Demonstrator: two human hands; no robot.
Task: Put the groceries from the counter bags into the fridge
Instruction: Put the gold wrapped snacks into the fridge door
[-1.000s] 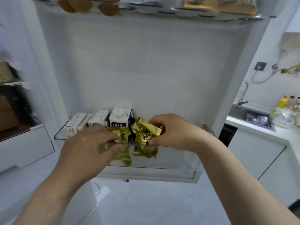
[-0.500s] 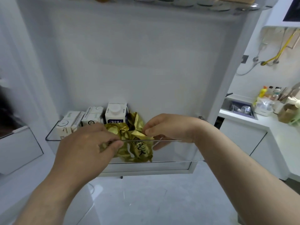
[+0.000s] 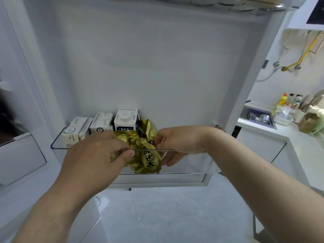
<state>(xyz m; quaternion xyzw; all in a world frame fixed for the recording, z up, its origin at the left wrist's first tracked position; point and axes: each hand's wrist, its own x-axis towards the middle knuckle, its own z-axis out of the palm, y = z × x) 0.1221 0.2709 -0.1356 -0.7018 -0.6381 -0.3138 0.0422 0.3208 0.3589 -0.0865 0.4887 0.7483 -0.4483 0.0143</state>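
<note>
A crumpled gold foil packet (image 3: 146, 153) with dark lettering sits in the clear door bin (image 3: 189, 165) of the open fridge door, to the right of the cartons. My left hand (image 3: 98, 155) pinches its left edge over the bin's front rim. My right hand (image 3: 175, 142) grips its right edge, fingers reaching down inside the bin. Just behind the packet stands a white carton with a blue label (image 3: 125, 121). Two more white cartons (image 3: 87, 128) lie to its left in the same bin.
An upper door shelf (image 3: 228, 4) holds round lids and packets overhead. To the right, a white counter (image 3: 301, 137) carries a brown paper bag (image 3: 310, 122), bottles and a sink (image 3: 257, 118). A fridge drawer (image 3: 21, 155) juts out at left. Pale floor lies below.
The gold packet has gone down from the bin's rim into the bin, with both hands following. The view has swung right, showing more of the counter.
</note>
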